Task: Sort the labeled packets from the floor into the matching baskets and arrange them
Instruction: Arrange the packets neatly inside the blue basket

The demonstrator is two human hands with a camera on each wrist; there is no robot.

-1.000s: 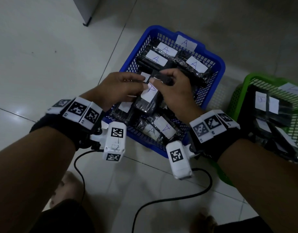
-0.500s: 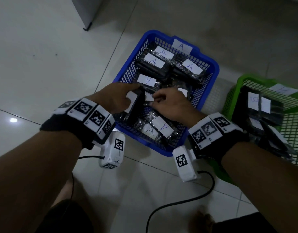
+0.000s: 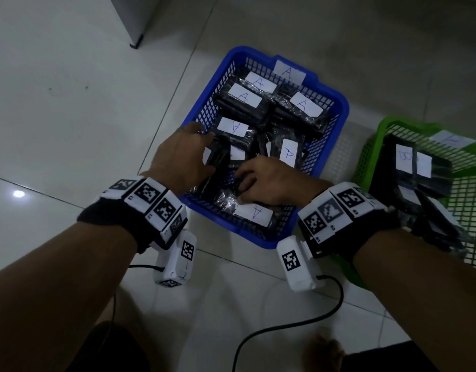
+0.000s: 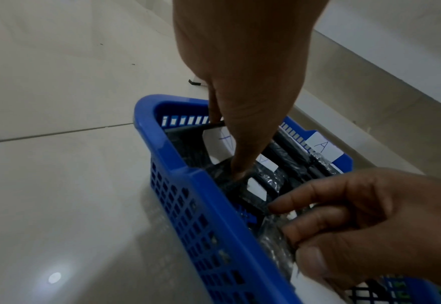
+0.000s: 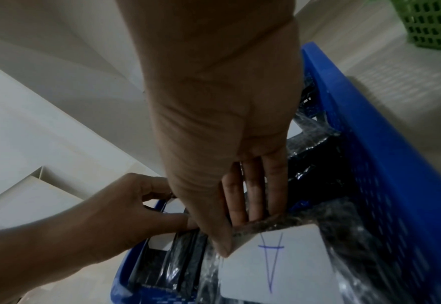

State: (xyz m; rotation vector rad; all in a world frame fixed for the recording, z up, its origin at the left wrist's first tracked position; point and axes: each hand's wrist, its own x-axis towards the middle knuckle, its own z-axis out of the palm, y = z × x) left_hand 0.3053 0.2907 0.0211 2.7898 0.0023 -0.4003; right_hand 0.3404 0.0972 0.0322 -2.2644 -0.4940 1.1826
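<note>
The blue basket [image 3: 339, 108], tagged A, holds several black wrapped packets with white A labels. My left hand [image 3: 183, 154] reaches into its left side and pinches a black packet [image 3: 218, 159] that stands on edge by the wall; in the left wrist view the thumb and fingers [image 4: 237, 170] clamp that packet [image 4: 185, 148]. My right hand [image 3: 258, 181] is at the near end of the basket. It grips the top edge of an A-labelled packet [image 5: 279, 257], thumb in front and fingers [image 5: 253, 201] behind. The green basket [image 3: 371, 151] at the right holds B-labelled packets [image 3: 404, 157].
Pale tiled floor surrounds both baskets. A furniture foot [image 3: 136, 45] stands at the far left. Black cables [image 3: 285, 326] from the wrist cameras trail over the floor near my knees. The green basket's corner [image 5: 435, 24] lies just right of the blue one.
Both hands have dropped lower into the near half of the blue basket. The left hand has stood its packet against the left wall; the right hand has shifted toward the near edge.
</note>
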